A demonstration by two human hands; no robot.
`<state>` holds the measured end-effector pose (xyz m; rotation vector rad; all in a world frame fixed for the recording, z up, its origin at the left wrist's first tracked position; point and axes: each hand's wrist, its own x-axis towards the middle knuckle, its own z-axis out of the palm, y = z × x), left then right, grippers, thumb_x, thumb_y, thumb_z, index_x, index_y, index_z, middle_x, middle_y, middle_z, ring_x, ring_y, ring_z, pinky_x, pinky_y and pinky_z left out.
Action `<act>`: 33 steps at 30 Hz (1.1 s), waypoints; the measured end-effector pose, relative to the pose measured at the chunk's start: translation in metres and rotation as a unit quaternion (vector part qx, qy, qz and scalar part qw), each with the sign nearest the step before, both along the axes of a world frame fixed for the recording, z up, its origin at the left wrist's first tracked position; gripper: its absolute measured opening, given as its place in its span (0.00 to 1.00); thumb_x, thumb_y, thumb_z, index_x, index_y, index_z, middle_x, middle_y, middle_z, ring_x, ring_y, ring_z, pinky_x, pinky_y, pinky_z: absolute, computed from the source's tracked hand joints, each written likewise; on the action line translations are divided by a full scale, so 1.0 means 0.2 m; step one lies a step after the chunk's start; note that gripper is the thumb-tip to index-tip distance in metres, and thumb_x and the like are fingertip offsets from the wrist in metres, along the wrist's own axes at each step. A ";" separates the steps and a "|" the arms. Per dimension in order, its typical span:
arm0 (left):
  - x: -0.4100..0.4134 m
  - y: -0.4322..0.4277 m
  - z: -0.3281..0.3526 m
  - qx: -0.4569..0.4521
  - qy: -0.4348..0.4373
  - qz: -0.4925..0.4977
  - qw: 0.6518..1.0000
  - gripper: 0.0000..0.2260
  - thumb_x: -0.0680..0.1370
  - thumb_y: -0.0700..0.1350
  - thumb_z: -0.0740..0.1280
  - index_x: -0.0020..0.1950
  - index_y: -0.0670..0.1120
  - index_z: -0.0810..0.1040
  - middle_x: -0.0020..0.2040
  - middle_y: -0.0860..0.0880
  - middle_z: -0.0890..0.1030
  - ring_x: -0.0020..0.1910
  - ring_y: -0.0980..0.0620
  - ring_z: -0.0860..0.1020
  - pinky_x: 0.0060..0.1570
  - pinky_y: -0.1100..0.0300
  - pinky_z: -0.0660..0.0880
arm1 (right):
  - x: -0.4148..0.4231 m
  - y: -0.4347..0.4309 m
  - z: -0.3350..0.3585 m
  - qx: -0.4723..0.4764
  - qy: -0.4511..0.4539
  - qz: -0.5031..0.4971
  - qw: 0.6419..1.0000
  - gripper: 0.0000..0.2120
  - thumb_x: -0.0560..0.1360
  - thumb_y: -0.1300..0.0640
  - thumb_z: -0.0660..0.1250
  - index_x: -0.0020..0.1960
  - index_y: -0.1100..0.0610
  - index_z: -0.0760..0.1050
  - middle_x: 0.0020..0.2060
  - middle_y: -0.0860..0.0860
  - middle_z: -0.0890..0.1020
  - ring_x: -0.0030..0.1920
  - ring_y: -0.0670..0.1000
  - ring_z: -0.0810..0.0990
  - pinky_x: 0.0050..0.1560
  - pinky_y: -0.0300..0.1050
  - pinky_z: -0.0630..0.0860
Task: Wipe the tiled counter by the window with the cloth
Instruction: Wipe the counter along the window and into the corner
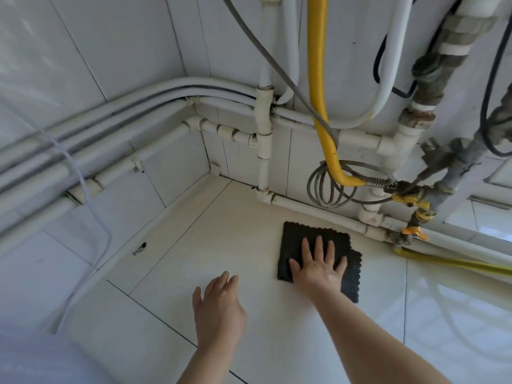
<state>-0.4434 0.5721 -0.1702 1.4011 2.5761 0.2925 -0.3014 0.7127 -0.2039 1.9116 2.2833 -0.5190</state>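
Observation:
A dark, folded cloth [302,239] with scalloped edges lies flat on the pale tiled counter [216,239], close to the back wall. My right hand [318,264] presses down on it with fingers spread, palm flat on the cloth's near half. My left hand [219,303] hovers low over the bare tiles to the left of the cloth, fingers loosely together and holding nothing.
White pipes [313,210] run along the base of the back wall and the left wall. A yellow gas hose [318,87] drops to a valve [412,200] at the right, beside a coiled grey cable [329,187]. A small dark mark [140,248] sits near the left edge.

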 end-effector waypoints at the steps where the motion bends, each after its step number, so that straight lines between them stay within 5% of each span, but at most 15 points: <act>1: 0.01 0.00 -0.01 -0.001 -0.005 -0.003 1.000 0.20 0.79 0.42 0.54 0.71 0.54 0.65 0.75 0.57 0.63 0.73 0.59 0.59 0.74 0.51 0.49 | -0.02 -0.04 -0.01 0.005 0.010 0.031 0.999 0.31 0.78 0.36 0.44 0.77 0.45 0.38 0.77 0.50 0.37 0.75 0.57 0.32 0.70 0.65 0.32; 5: 0.16 0.05 -0.02 -0.009 -0.034 -0.040 0.999 0.20 0.80 0.42 0.53 0.72 0.54 0.63 0.75 0.56 0.61 0.74 0.58 0.57 0.74 0.51 0.47 | 0.11 -0.15 -0.03 0.019 0.022 0.112 0.993 0.30 0.77 0.35 0.43 0.76 0.41 0.39 0.77 0.47 0.38 0.75 0.52 0.32 0.70 0.60 0.29; 14: 0.33 0.03 0.02 0.007 -0.041 -0.112 0.993 0.21 0.79 0.41 0.53 0.71 0.53 0.64 0.75 0.56 0.62 0.74 0.57 0.58 0.74 0.50 0.48 | 0.91 -0.25 0.02 -0.001 -0.002 -0.267 0.964 0.31 0.78 0.37 0.44 0.77 0.45 0.41 0.78 0.50 0.39 0.76 0.55 0.35 0.73 0.64 0.39; 16: 0.37 0.02 0.02 0.003 -0.052 -0.122 0.991 0.21 0.79 0.40 0.53 0.72 0.53 0.63 0.75 0.55 0.61 0.74 0.57 0.57 0.75 0.50 0.47 | 0.79 -0.35 0.03 0.000 -0.004 -0.233 0.973 0.31 0.78 0.37 0.43 0.77 0.46 0.40 0.77 0.50 0.38 0.76 0.56 0.34 0.72 0.65 0.37; 20: 0.51 0.04 0.05 0.006 -0.050 -0.157 0.986 0.22 0.77 0.40 0.55 0.71 0.52 0.65 0.75 0.54 0.62 0.74 0.55 0.58 0.74 0.49 0.48 | 0.52 -0.64 -0.02 0.034 0.014 -0.007 0.999 0.32 0.77 0.36 0.41 0.77 0.44 0.39 0.76 0.49 0.36 0.75 0.56 0.31 0.67 0.61 0.26; 23: 0.62 0.05 0.08 0.028 -0.041 -0.181 0.982 0.20 0.77 0.40 0.56 0.68 0.53 0.68 0.73 0.56 0.66 0.72 0.55 0.61 0.73 0.49 0.50 | 0.59 -0.78 0.03 0.077 -0.004 0.057 0.995 0.29 0.75 0.35 0.46 0.75 0.42 0.58 0.76 0.49 0.57 0.76 0.57 0.52 0.68 0.57 0.31; 24: 0.64 0.05 0.08 0.033 -0.042 -0.187 0.981 0.20 0.77 0.39 0.56 0.67 0.53 0.69 0.73 0.55 0.66 0.72 0.55 0.61 0.73 0.49 0.50 | 0.66 -0.79 0.03 0.092 -0.006 0.052 0.994 0.29 0.75 0.34 0.46 0.75 0.41 0.58 0.76 0.48 0.57 0.76 0.56 0.52 0.68 0.56 0.32; 27: 0.73 0.02 0.09 0.037 -0.043 -0.206 0.977 0.21 0.78 0.38 0.54 0.70 0.52 0.67 0.74 0.54 0.65 0.73 0.55 0.60 0.73 0.48 0.49 | 1.03 -0.79 -0.04 0.046 -0.019 -0.047 0.998 0.31 0.76 0.34 0.40 0.76 0.40 0.38 0.76 0.45 0.37 0.75 0.51 0.32 0.69 0.57 0.28; 30: 0.84 -0.04 0.09 0.030 -0.054 -0.214 0.975 0.22 0.79 0.38 0.53 0.72 0.51 0.65 0.75 0.52 0.63 0.74 0.54 0.58 0.74 0.48 0.48 | 1.33 -0.82 -0.04 0.010 -0.041 -0.166 0.985 0.31 0.77 0.35 0.40 0.76 0.42 0.35 0.77 0.46 0.36 0.75 0.52 0.31 0.72 0.61 0.33; 33: 0.98 -0.12 0.10 0.019 -0.057 -0.230 0.971 0.23 0.77 0.37 0.53 0.72 0.50 0.65 0.76 0.52 0.63 0.74 0.54 0.58 0.74 0.48 0.47 | 1.32 -0.89 -0.03 -0.002 -0.035 -0.161 0.986 0.32 0.77 0.35 0.39 0.76 0.44 0.34 0.76 0.48 0.33 0.74 0.55 0.29 0.70 0.62 0.31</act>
